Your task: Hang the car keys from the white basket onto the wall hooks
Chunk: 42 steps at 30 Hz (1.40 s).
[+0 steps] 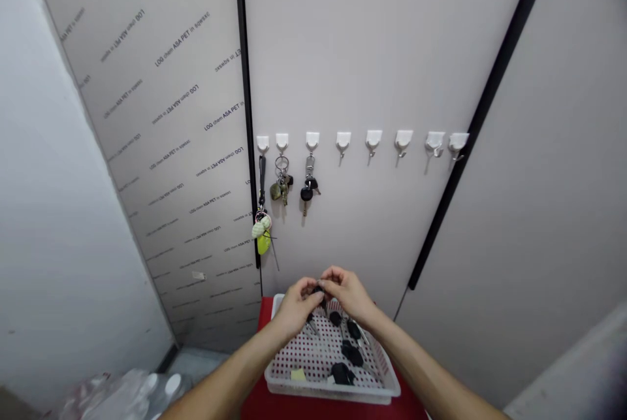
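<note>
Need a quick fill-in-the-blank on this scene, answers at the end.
The wall carries ____ white adhesive hooks in one row. Keys hang from ____ of them, at the left end. The left hand and right hand meet above a ____ plastic basket. That basket stands on a ____ surface.

Missing words: eight; three; white; red.

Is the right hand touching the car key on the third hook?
Apart: the head view shows the right hand below that car key, bare wall between.
</note>
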Each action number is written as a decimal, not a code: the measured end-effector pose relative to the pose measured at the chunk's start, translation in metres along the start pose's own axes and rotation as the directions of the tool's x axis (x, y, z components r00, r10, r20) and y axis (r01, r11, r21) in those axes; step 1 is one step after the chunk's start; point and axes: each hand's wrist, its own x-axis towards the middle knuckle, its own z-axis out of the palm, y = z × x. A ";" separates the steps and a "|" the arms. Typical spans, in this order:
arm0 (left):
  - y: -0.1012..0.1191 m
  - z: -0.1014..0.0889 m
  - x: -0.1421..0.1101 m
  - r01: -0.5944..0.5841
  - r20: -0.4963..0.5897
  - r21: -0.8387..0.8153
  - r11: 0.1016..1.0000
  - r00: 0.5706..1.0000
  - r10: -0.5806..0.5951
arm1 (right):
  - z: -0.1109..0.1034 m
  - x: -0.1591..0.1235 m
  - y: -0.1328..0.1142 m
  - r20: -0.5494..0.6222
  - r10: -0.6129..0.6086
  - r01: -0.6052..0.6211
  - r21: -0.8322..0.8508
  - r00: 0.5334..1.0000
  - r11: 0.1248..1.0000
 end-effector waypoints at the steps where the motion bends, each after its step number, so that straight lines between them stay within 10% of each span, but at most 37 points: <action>1: -0.001 0.000 0.001 -0.002 0.001 -0.004 1.000 1.000 0.002 | 0.000 0.000 0.000 0.002 0.002 -0.002 0.001 1.000 1.000; 33: -0.022 -0.009 0.002 0.067 -0.029 -0.133 0.989 0.997 -0.072 | 0.009 0.004 0.019 0.038 0.055 -0.055 0.012 0.998 0.998; 42: 0.039 -0.011 0.026 -0.137 -0.063 -0.045 0.989 0.989 0.135 | -0.002 0.023 -0.033 -0.124 -0.057 0.070 0.103 0.991 0.992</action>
